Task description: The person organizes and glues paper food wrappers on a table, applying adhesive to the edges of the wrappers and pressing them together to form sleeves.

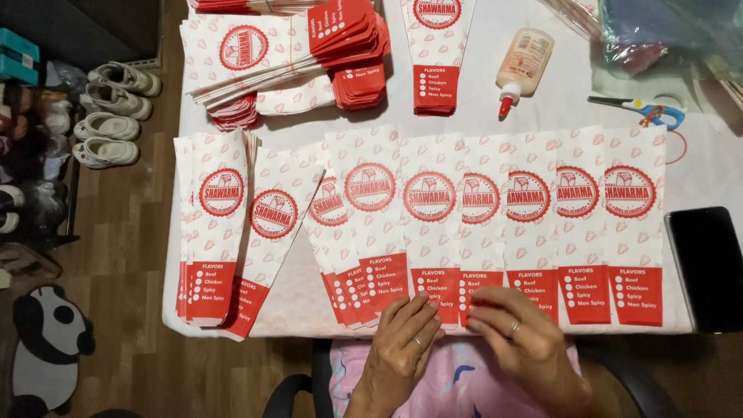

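Resting at the near edge of the white table [542, 101], the left hand [400, 340] lies flat with fingers together and extended, fingertips on the red bottom end of one paper sleeve in the row of sleeves [495, 224]. Just beside it, the right hand [520, 337] has its fingers curled and pinched on the red lower edge of the next sleeve in that row. The row spans the table's near half, sleeves overlapping side by side, red ends toward the person. At the table's right edge lies a black phone [708, 267]. Farther back stand a glue bottle [522, 66] on its side, blue-handled scissors [642, 108], and stacked sleeves [286, 58]. Left of the table, shoes [116, 112] sit on the floor.
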